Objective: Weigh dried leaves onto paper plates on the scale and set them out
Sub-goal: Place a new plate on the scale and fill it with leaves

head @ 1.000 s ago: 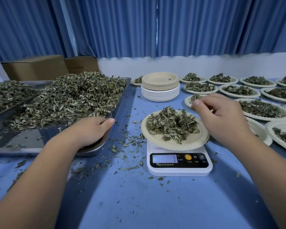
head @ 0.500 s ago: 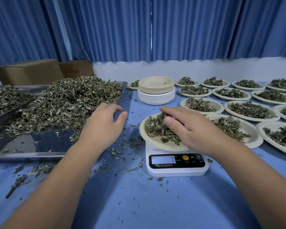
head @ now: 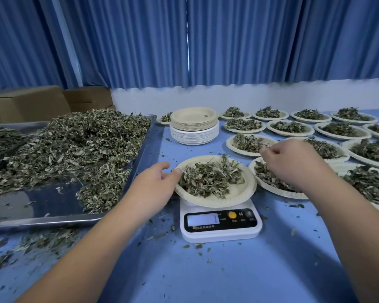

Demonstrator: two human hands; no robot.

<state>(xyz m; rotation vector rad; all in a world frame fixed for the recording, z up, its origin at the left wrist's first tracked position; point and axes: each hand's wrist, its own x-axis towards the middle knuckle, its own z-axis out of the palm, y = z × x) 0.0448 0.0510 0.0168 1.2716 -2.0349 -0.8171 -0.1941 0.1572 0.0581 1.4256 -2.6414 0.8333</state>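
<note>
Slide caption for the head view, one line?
Left hand touches the leaf-filled plate on the scale; right hand, fingers curled, hovers over a neighbouring filled plate.

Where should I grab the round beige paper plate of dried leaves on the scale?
Take the beige paper plate by its bare left rim, from the left: raised on the white scale, the rim leaves room for fingers underneath. Another filled plate crowds its right side.
</note>
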